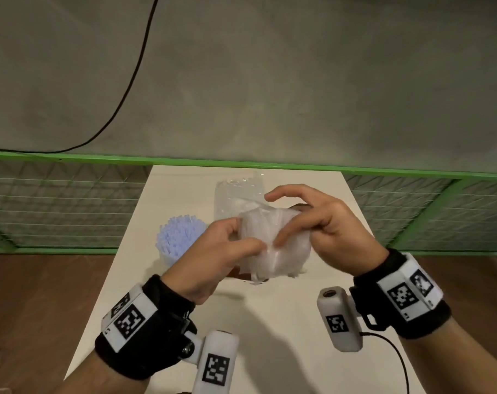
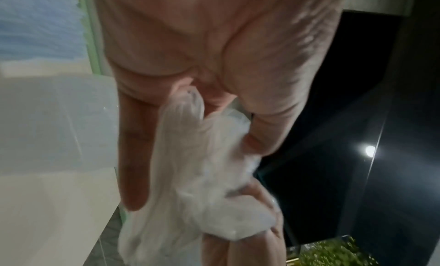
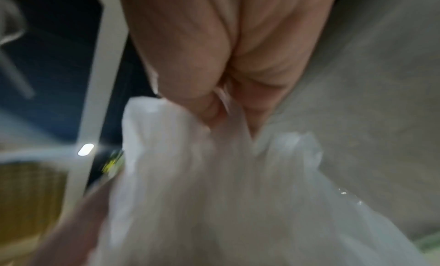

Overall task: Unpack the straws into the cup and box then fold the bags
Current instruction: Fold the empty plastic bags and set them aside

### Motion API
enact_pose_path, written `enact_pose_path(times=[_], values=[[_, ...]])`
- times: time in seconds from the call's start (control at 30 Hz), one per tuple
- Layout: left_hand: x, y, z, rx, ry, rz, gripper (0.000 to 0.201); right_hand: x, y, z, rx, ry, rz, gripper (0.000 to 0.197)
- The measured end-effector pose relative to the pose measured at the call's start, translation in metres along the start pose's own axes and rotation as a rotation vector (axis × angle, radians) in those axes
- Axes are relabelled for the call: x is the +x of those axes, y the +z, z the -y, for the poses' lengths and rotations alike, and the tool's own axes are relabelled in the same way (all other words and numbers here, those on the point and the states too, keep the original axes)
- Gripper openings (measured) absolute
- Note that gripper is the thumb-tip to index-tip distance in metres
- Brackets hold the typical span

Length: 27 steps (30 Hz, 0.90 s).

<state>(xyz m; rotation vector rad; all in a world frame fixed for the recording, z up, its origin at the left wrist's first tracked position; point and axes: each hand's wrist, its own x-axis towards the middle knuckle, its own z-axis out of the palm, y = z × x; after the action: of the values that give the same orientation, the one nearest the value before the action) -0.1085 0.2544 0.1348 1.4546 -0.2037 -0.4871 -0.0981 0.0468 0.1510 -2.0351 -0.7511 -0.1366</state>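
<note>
A crumpled, translucent white plastic bag hangs just above the middle of the white table, held in both hands. My left hand pinches its left side, and in the left wrist view the thumb and fingers curl round the bag. Gripping the bag's right side is my right hand, index finger lifted. The right wrist view shows those fingers bunching the bag. A cup of pale blue straws stands to the left. A clear box holding clear straws lies behind the bag.
A green rail with wire mesh panels runs behind the table's far edge, under a grey wall with a black cable. Brown floor lies on both sides of the narrow table.
</note>
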Motion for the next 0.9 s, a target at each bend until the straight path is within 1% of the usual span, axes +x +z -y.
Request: enact_pose_path(times=[0.07, 0.1, 0.13, 0.17, 0.2, 0.27, 0.33, 0.37, 0.43, 0.5, 0.57, 0.6, 0.67, 0.7, 0.73, 0.77, 0.8, 0.83, 0.87, 0.9], values=[[0.002, -0.001, 0.004, 0.070, 0.064, -0.116, 0.018, 0.000, -0.006, 0.006, 0.299, 0.225, -0.065, 0.052], [0.003, -0.001, 0.006, 0.161, 0.108, -0.180, 0.020, 0.001, -0.007, 0.009, 0.444, 0.327, -0.120, 0.049], [0.004, 0.000, 0.007, 0.257, 0.144, -0.222, 0.022, 0.001, -0.005, 0.013, 0.516, 0.404, -0.165, 0.043], [0.005, 0.002, 0.008, 0.322, 0.170, -0.257, 0.024, 0.002, 0.001, 0.018, 0.470, 0.456, -0.185, 0.035], [0.005, 0.005, 0.007, 0.341, 0.196, -0.283, 0.028, 0.001, 0.008, 0.021, 0.337, 0.491, -0.181, 0.031], [0.006, 0.011, 0.008, 0.295, 0.225, -0.300, 0.038, -0.002, 0.025, 0.022, 0.060, 0.480, -0.169, 0.031], [0.005, 0.016, 0.009, 0.231, 0.216, -0.276, 0.049, -0.001, 0.033, 0.021, -0.041, 0.396, -0.279, 0.021], [0.003, 0.018, 0.009, 0.215, 0.212, -0.256, 0.050, -0.001, 0.032, 0.017, -0.052, 0.353, -0.346, 0.018], [0.000, 0.021, 0.008, 0.213, 0.226, -0.248, 0.044, 0.002, 0.031, 0.011, -0.044, 0.320, -0.461, 0.020], [-0.001, 0.021, 0.007, 0.236, 0.265, -0.243, 0.036, 0.005, 0.035, 0.009, 0.007, 0.328, -0.521, 0.023], [0.000, 0.020, 0.007, 0.255, 0.311, -0.222, 0.033, 0.008, 0.042, 0.007, 0.048, 0.339, -0.563, 0.025], [-0.001, 0.019, 0.007, 0.251, 0.341, -0.210, 0.035, 0.009, 0.045, 0.006, 0.040, 0.340, -0.590, 0.026], [-0.002, 0.018, 0.008, 0.202, 0.428, -0.193, 0.049, 0.013, 0.048, -0.003, 0.007, 0.354, -0.631, 0.031], [-0.002, 0.018, 0.008, 0.165, 0.477, -0.186, 0.060, 0.014, 0.049, -0.008, 0.046, 0.399, -0.641, 0.033], [-0.002, 0.018, 0.008, 0.123, 0.514, -0.175, 0.068, 0.016, 0.050, -0.010, 0.164, 0.476, -0.644, 0.037], [-0.002, 0.017, 0.010, 0.071, 0.529, -0.162, 0.073, 0.016, 0.050, -0.009, 0.336, 0.577, -0.604, 0.045], [-0.001, 0.017, 0.011, 0.015, 0.525, -0.153, 0.075, 0.014, 0.049, -0.010, 0.539, 0.670, -0.511, 0.053], [-0.001, 0.016, 0.012, -0.038, 0.504, -0.148, 0.077, 0.012, 0.048, -0.009, 0.692, 0.703, -0.416, 0.058], [0.000, 0.014, 0.014, -0.079, 0.475, -0.147, 0.079, 0.010, 0.047, -0.008, 0.776, 0.688, -0.371, 0.058], [0.000, 0.011, 0.017, -0.100, 0.443, -0.142, 0.079, 0.008, 0.046, -0.007, 0.809, 0.639, -0.388, 0.055]])
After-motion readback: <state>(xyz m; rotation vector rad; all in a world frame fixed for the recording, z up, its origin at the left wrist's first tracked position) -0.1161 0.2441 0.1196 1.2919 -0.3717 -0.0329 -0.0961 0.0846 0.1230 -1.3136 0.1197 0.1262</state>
